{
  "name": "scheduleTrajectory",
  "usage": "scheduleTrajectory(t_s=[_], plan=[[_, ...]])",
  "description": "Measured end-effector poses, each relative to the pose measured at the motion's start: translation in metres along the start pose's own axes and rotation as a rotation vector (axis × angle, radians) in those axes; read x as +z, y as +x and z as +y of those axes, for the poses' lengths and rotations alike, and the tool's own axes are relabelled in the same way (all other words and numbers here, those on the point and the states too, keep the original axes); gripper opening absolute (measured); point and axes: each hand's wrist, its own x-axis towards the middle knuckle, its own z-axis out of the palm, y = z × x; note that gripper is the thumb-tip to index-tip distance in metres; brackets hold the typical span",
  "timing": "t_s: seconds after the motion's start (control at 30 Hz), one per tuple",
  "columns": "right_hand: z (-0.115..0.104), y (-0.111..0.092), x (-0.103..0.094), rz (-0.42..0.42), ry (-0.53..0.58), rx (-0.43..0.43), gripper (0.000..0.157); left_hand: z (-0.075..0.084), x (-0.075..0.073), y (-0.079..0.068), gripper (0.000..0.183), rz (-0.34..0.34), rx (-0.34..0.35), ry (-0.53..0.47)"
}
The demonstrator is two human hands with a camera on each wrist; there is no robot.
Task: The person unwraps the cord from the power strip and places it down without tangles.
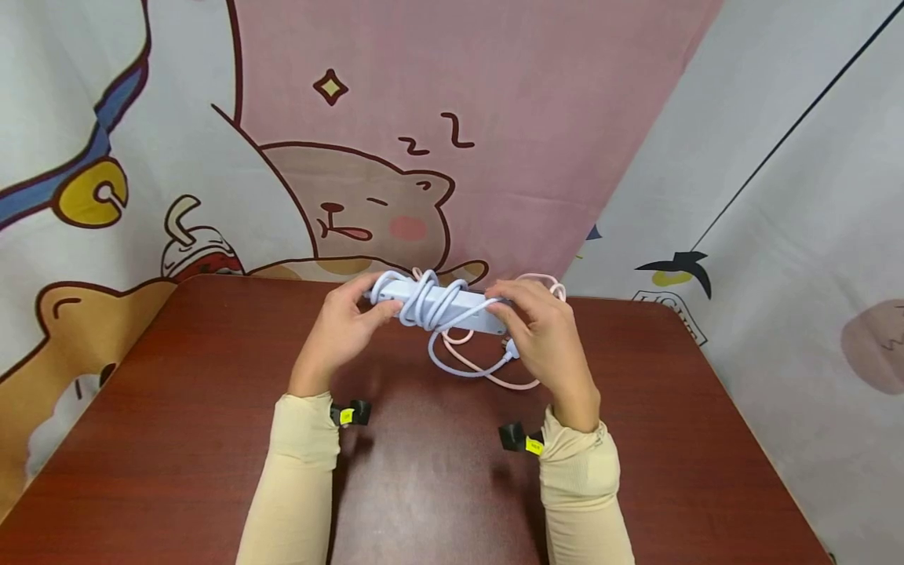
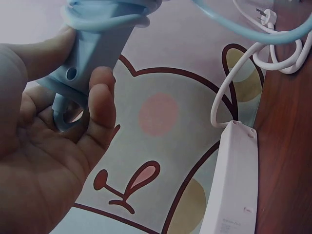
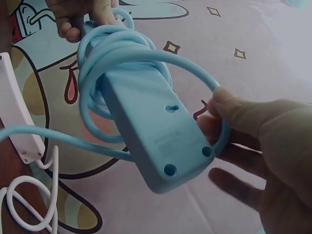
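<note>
A light blue power strip [image 3: 151, 117] is held up over the far part of the table, its underside toward the right wrist camera. Its blue cord [image 1: 424, 302] winds in several loops around the strip's middle. My left hand [image 1: 346, 322] grips the strip at the end where the cord comes out, thumb on one face and fingers curled round the other side. At the opposite end my right hand [image 1: 547, 329] pinches the cord between thumb and fingers. A free length of cord hangs down to a blue plug [image 1: 512, 350], partly behind the right hand.
Behind lies a pale pink power strip [image 2: 236, 180], mostly hidden in the head view, with its loose cord [image 1: 504, 384] looping toward the right. The reddish-brown table [image 1: 438, 486] ends at a printed cloth [image 1: 494, 157] with cartoon animals. A dark wrist camera [image 1: 360, 412] sits on the left wrist.
</note>
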Motion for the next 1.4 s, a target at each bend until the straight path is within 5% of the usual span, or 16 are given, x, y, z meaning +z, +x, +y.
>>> scheduleTrajectory(t_s=[0.27, 0.5, 0.77, 1.0, 1.2, 1.4], plan=[[-0.002, 0.002, 0.001, 0.110, 0.023, -0.026, 0.013, -0.005, -0.008, 0.000, 0.042, 0.129, -0.053, 0.009], [-0.001, 0.000, 0.008, 0.057, 0.085, -0.041, 0.010, -0.008, -0.009, -0.001, 0.039, 0.222, -0.036, -0.067], [0.005, -0.004, 0.014, 0.017, 0.144, 0.067, 0.012, -0.009, -0.008, 0.000, 0.041, 0.316, -0.060, -0.119], [0.009, -0.004, 0.020, 0.015, 0.177, 0.152, 0.012, -0.011, -0.014, -0.001, 0.041, 0.333, -0.072, -0.178], [0.013, -0.005, 0.021, 0.003, 0.133, 0.242, 0.015, -0.010, -0.015, -0.001, 0.038, 0.311, -0.057, -0.281], [0.019, -0.005, 0.017, -0.005, 0.038, 0.339, 0.017, -0.009, -0.014, 0.000, 0.039, 0.274, -0.055, -0.272]])
